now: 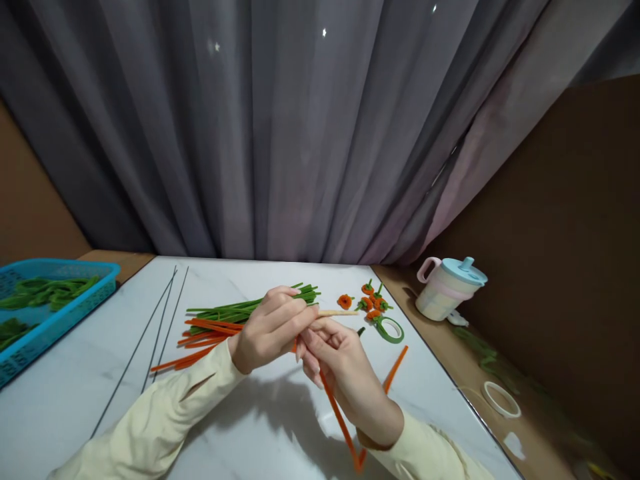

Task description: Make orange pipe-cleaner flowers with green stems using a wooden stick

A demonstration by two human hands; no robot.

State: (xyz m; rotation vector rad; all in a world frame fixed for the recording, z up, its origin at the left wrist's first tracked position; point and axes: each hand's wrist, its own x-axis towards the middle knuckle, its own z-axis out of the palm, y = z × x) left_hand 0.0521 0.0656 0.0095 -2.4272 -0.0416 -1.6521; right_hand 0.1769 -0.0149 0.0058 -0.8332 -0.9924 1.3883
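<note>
My left hand and my right hand meet over the table, fingers closed together. A thin, pale wooden stick pokes out to the right from under my left fingers. My right fingers pinch an orange pipe cleaner, which hangs down, bends sharply near the bottom and rises again behind my wrist. Where stick and pipe cleaner meet is hidden by my fingers. Behind my left hand lie a bundle of green pipe cleaners and several loose orange pipe cleaners.
Several small orange flowers with green stems lie beside a roll of green tape. Thin dark wires rest at left, near a blue basket of green pieces. A lidded cup and white ring stand right.
</note>
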